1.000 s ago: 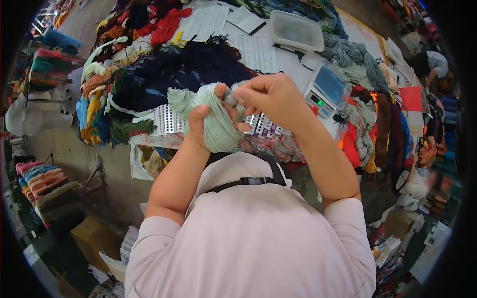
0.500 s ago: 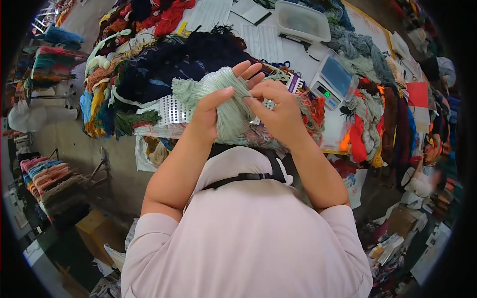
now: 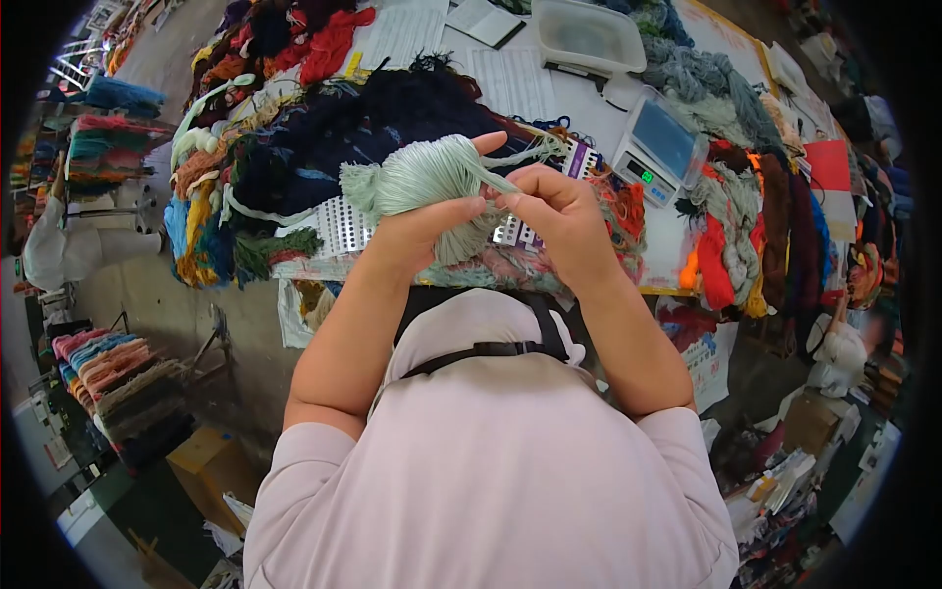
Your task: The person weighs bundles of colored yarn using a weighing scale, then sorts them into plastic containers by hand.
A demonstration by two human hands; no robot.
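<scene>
A pale green yarn bundle (image 3: 428, 177) with a tufted left end lies across my left hand (image 3: 424, 222). The thumb of that hand presses on its lower right part, and one finger sticks out behind it. To the right, my right hand (image 3: 557, 211) pinches a strand drawn off the bundle, close beside the left thumb tip. Another pale green strand runs from near the bundle toward the upper right. Beneath the hands are a perforated white card (image 3: 343, 224) and a pinkish yarn heap along the table's front edge.
Dark navy yarn (image 3: 324, 123) is heaped behind and left of the hands. A digital scale (image 3: 655, 147) stands to the right, below a clear plastic tub (image 3: 589, 37). Red yarn (image 3: 714, 270) hangs over the right edge. A person in white (image 3: 83, 236) is at the far left.
My left fingers have folded behind the bundle, leaving one extended. The bundle has turned and its right part is narrower, with a thick strand now stretching to my right hand. The view has shifted slightly.
</scene>
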